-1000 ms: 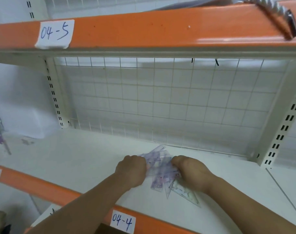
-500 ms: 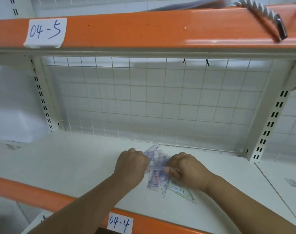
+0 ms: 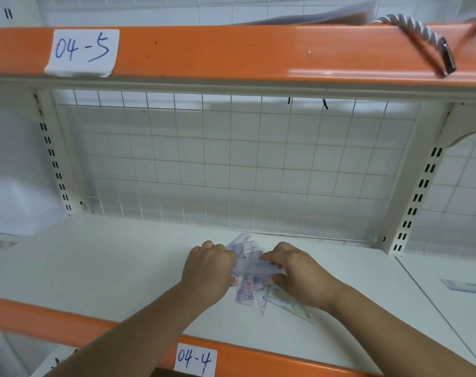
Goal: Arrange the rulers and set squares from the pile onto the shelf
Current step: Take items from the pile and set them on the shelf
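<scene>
Left hand [image 3: 209, 270] and right hand [image 3: 304, 278] hold ruler [image 3: 255, 269] crosswise, left-to-right.

The single head-worn camera is looking forward and slightly down from close in front of the shelf [image 3: 95, 268], facing its wire grid back [image 3: 231, 164], with the orange upper beam [image 3: 231, 50] crossing overhead.

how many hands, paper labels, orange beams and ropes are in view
hands: 2 (left hand, right hand)
paper labels: 2 (04-5 label, 04-4 label)
orange beams: 2 (upper beam, lower beam)
rope: 1
total: 7
</scene>
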A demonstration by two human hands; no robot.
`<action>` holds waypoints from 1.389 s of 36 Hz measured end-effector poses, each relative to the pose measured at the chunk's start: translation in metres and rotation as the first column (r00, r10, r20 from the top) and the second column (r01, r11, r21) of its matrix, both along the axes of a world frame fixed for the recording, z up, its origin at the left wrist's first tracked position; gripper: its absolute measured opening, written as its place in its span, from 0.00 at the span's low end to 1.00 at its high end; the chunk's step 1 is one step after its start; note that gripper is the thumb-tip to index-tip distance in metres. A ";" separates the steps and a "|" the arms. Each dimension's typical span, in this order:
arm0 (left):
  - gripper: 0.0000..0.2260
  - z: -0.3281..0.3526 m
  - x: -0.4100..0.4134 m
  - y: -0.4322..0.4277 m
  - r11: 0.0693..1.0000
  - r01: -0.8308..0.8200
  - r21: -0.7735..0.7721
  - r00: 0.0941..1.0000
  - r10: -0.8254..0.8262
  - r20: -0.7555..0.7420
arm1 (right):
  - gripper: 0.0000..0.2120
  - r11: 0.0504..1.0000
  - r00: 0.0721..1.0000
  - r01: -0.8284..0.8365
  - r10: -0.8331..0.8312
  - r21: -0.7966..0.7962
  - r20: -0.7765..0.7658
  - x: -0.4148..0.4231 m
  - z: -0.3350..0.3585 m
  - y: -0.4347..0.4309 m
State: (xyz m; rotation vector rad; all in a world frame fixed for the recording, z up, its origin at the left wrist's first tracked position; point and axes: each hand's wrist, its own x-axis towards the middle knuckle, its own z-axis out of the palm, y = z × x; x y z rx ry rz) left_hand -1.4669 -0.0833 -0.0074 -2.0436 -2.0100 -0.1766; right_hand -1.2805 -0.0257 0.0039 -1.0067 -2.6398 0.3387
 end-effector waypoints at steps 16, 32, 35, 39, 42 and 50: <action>0.24 0.004 0.010 -0.013 0.988 -0.142 -0.055 0.982 0.148 0.118 | 0.03 0.848 0.775 0.279 -0.476 -0.451 -0.416 -0.013 -0.002 -0.013; 0.31 0.009 0.034 -0.028 0.977 -0.096 -0.188 0.987 0.118 0.108 | 0.10 0.351 0.542 -0.090 -0.768 -0.932 -0.341 -0.025 -0.002 -0.030; 0.23 0.010 0.036 -0.028 0.976 -0.115 -0.186 0.990 0.128 0.061 | 0.08 0.349 0.599 -0.083 -0.731 -0.934 -0.326 -0.023 -0.004 -0.034; 0.21 0.012 0.035 -0.031 0.973 -0.137 -0.187 0.989 0.145 0.028 | 0.09 0.503 0.694 0.124 -0.660 -0.855 -0.288 -0.017 0.001 -0.039; 0.20 0.012 0.030 -0.034 0.967 -0.164 -0.197 0.986 0.168 0.007 | 0.16 0.819 0.873 0.462 -0.488 -0.341 0.012 -0.009 0.003 -0.040; 0.19 0.012 0.023 -0.039 0.954 -0.178 -0.240 0.984 0.180 -0.015 | 0.24 0.801 0.939 0.111 -0.278 0.588 0.202 -0.014 -0.010 -0.040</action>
